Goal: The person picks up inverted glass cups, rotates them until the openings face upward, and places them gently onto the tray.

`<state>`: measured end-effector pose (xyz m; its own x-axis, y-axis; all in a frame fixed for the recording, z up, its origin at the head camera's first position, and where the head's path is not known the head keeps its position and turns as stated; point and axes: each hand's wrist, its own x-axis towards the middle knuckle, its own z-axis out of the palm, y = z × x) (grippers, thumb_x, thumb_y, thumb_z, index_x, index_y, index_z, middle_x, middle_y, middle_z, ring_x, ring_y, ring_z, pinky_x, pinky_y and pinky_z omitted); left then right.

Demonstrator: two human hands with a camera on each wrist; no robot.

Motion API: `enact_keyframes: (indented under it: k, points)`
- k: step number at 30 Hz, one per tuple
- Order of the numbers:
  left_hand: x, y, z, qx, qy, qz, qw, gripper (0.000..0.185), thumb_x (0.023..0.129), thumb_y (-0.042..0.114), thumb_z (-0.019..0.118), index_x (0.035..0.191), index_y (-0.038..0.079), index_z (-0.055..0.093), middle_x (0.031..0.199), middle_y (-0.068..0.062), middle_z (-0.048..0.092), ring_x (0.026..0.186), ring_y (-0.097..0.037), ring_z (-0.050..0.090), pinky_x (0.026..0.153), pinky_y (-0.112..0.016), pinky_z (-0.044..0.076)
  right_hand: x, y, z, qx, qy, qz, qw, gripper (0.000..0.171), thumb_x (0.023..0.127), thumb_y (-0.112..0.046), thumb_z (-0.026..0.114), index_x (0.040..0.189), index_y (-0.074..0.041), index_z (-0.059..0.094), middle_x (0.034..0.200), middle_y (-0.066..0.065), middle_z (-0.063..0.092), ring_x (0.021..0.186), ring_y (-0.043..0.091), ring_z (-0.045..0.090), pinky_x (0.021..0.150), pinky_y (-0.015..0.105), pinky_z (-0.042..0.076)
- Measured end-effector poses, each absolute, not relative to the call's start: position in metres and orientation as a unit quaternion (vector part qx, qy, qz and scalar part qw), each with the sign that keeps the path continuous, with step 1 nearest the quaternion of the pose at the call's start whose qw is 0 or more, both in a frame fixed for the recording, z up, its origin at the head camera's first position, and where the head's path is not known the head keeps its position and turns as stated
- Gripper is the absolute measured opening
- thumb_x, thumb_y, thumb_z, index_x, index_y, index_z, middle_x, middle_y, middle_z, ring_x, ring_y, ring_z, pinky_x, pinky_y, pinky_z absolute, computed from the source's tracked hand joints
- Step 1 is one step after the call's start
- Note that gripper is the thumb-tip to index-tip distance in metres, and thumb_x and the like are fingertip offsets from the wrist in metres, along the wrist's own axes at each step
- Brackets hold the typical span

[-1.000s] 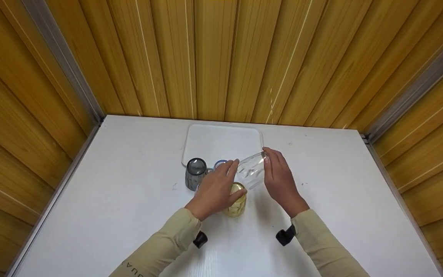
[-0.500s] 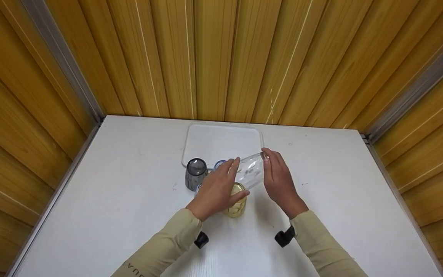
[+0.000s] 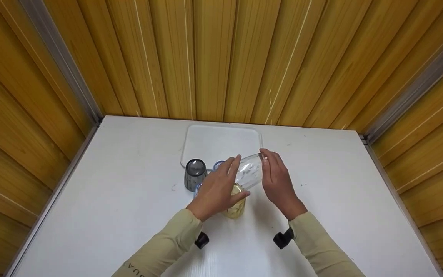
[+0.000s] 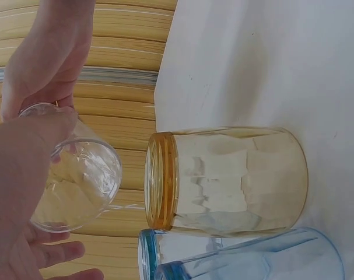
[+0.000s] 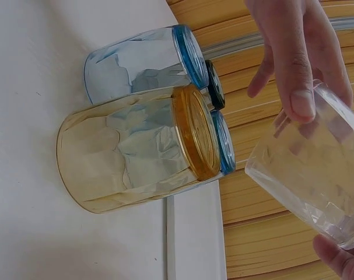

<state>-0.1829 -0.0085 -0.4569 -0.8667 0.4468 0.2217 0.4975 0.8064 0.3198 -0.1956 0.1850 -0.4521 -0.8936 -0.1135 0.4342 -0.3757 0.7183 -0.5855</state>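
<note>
White table (image 3: pixel 129 215) in corner; yellow slatted walls (image 3: pixel 214 57).

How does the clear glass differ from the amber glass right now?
The clear glass is colourless; the amber glass is yellow-tinted. The clear glass is held tilted off the table between the left hand and right hand; the amber glass stands on the white table. Both are see-through faceted tumblers.

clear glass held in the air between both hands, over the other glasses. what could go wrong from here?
1. The clear glass is tilted, pinched only between the left hand and right hand; it could slip.
2. It hangs right above the amber glass; a drop might chip both.
3. The blue glasses stand close together, easily knocked.
</note>
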Motion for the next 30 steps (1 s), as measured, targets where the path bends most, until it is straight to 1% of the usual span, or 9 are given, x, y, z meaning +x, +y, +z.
enact_keyframes:
  k: [6, 11, 18, 24, 30]
  points:
    - [-0.1851, -0.0082, -0.4569, -0.254, -0.945, -0.186, 0.09, 0.104, 0.081, 0.062, 0.065, 0.156, 0.016, 0.011, 0.151, -0.009, 0.038, 0.127, -0.024, 0.052, 0.099, -0.04, 0.051, -0.195, 0.1844, -0.4504, 0.135, -0.904, 0.361, 0.186, 0.041, 0.106, -0.027, 0.029, 0.137, -0.006, 0.046, 0.13, 0.01, 0.054, 0.12, 0.02, 0.055, 0.105, 0.044, 0.045]
    - [-0.1853, -0.0082, -0.4579, -0.255, -0.943, -0.186, 0.102, 0.105, 0.08, 0.062, 0.067, 0.155, 0.015, 0.012, 0.149, -0.009, 0.04, 0.123, -0.025, 0.055, 0.098, -0.04, 0.052, -0.1936, 0.1837, -0.4489, 0.136, -0.902, 0.364, 0.187, 0.041, 0.106, -0.027, 0.028, 0.137, -0.007, 0.046, 0.128, 0.009, 0.054, 0.119, 0.019, 0.056, 0.105, 0.044, 0.046]
    - [-0.1852, -0.0083, -0.4567, -0.257, -0.943, -0.181, 0.106, 0.099, 0.081, 0.06, 0.067, 0.154, 0.012, 0.02, 0.145, -0.009, 0.044, 0.123, -0.023, 0.055, 0.096, -0.04, 0.052, -0.1923, 0.1832, -0.4478, 0.141, -0.9, 0.362, 0.196, 0.04, 0.105, -0.025, 0.03, 0.136, -0.007, 0.047, 0.128, 0.009, 0.054, 0.117, 0.019, 0.056, 0.103, 0.045, 0.048]
    - [-0.1858, -0.0087, -0.455, -0.254, -0.946, -0.171, 0.107, 0.096, 0.083, 0.058, 0.066, 0.153, 0.012, 0.021, 0.144, -0.009, 0.044, 0.121, -0.023, 0.055, 0.098, -0.041, 0.052, -0.1921, 0.1831, -0.4476, 0.134, -0.899, 0.374, 0.183, 0.042, 0.105, -0.031, 0.031, 0.138, -0.008, 0.046, 0.132, 0.007, 0.053, 0.12, 0.017, 0.055, 0.103, 0.044, 0.047]
    - [-0.1875, -0.011, -0.4529, -0.25, -0.946, -0.177, 0.107, 0.094, 0.082, 0.055, 0.069, 0.153, 0.014, 0.021, 0.146, -0.01, 0.042, 0.125, -0.024, 0.053, 0.101, -0.043, 0.049, -0.1908, 0.1843, -0.4469, 0.133, -0.897, 0.388, 0.166, 0.045, 0.105, -0.034, 0.033, 0.144, -0.012, 0.039, 0.134, 0.007, 0.052, 0.126, 0.02, 0.053, 0.103, 0.043, 0.047]
